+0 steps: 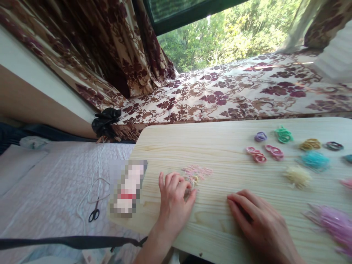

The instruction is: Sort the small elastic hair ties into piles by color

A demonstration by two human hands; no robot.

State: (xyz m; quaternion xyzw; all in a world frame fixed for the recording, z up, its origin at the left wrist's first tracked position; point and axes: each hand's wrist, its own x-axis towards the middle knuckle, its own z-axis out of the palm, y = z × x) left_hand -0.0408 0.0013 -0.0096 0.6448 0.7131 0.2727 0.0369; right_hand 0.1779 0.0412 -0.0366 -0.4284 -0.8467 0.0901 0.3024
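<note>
My left hand [176, 198] rests on the wooden tabletop, its fingers bent and its thumb apart from the index finger. Its fingertips touch the near side of a small loose pile of pink hair elastics [199, 171]. A cream-coloured ring [195, 178] shows just beyond the thumb, and what lies under the fingers is partly hidden. To the right, my right hand [260, 220] lies on its side on the table. Thumb and index finger meet at their tips, with a dark gap behind them; I see nothing held there.
Sorted elastics lie on the right: purple [260, 136], green [283, 135], mustard [310, 144], turquoise [315, 160], cream [297, 176] and lilac [334, 222]. A blurred-out flat object [130, 189] is at the table's left edge. Black-handled scissors [94, 215] lie on the bed.
</note>
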